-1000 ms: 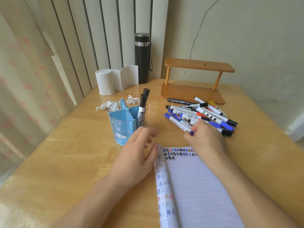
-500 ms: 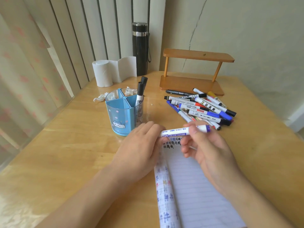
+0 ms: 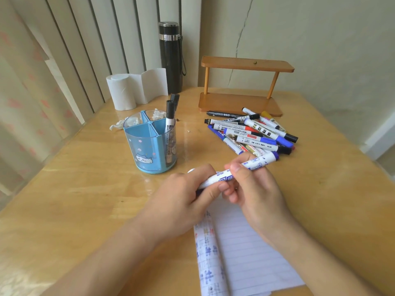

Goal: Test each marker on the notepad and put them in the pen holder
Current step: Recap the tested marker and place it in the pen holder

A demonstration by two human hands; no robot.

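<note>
Both hands hold one white marker with a blue end (image 3: 259, 162) level above the top of the lined notepad (image 3: 245, 253). My left hand (image 3: 188, 197) grips its left end, fingers curled round it. My right hand (image 3: 252, 189) pinches the middle of the barrel. A pile of several markers (image 3: 252, 133) lies on the table beyond my right hand. The blue pen holder (image 3: 149, 144) stands to the left with two black-capped markers (image 3: 170, 116) upright in its right compartment.
A wooden two-tier stand (image 3: 239, 103) sits behind the marker pile. A black flask (image 3: 171, 56) and a paper roll (image 3: 128, 90) stand at the back by the blinds. Crumpled tissue (image 3: 117, 124) lies behind the holder.
My right hand lifted a blue marker from the pile and brought it over the notepad. My left hand rose from the table and took hold of the marker's left end.
</note>
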